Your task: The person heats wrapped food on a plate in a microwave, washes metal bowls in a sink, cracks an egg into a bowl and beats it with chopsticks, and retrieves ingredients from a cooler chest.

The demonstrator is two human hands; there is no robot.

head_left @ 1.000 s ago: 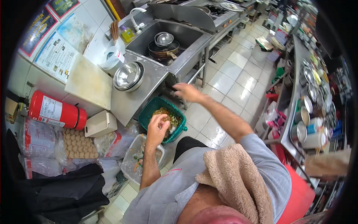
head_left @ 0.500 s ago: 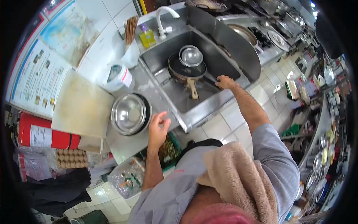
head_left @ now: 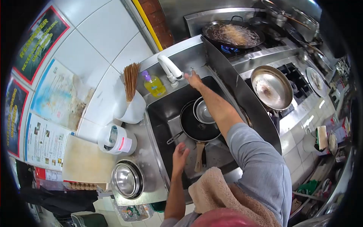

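My right hand (head_left: 194,80) is at the lever of the white tap (head_left: 170,70), its fingers at the lever's end. Over the near left part of the sink (head_left: 159,125), my left hand (head_left: 180,157) hangs with fingers apart, holding nothing. Just right of it is the light wooden handle of a black frying pan (head_left: 193,128) lying in the sink. A steel bowl (head_left: 204,112) sits in that pan, partly hidden by my right forearm. Another handle (head_left: 175,137) sticks out on the pan's left; what it belongs to is hidden.
Yellow liquid soap (head_left: 155,87) and a white holder (head_left: 132,109) of thin sticks stand left of the tap. Nested steel bowls (head_left: 124,179) and a white bucket (head_left: 121,140) are on the left counter. Beyond the metal divider, a wok (head_left: 234,34) is over a blue flame.
My right hand has gone from the sink's right side to the tap lever. My left hand has moved from beside the counter bowls to over the sink. The view has shifted too.
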